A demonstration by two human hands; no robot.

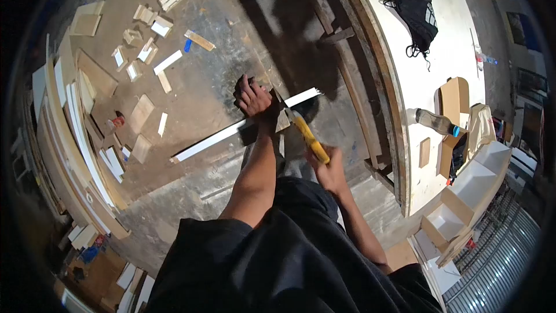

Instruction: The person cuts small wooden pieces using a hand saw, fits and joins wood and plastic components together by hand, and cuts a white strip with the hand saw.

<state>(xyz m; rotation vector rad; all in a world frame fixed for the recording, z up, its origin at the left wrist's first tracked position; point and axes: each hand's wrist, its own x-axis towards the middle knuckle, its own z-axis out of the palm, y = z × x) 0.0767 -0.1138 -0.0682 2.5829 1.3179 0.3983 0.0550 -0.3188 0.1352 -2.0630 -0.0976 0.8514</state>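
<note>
A long white-faced strip (211,141) lies slantwise low over the floor, its far right end ragged. My left hand (255,99) is on it, with the heel and wrist covering its middle and the fingers loosely apart beyond its edge. In my right hand (329,169) is a handsaw (308,135) with a long yellow handle, gripped near the lower end. Its thin dark blade crosses the strip just right of my left hand. Beneath the crossing shows part of a wooden block (283,120); the rest is hidden.
Small wood blocks (147,50) and offcuts (142,113) are scattered over the floor at left. Long boards (87,139) lean along the left side. At right, a white-topped table (425,87) carries a black cloth item (418,14), a bottle (437,122) and cardboard (454,101).
</note>
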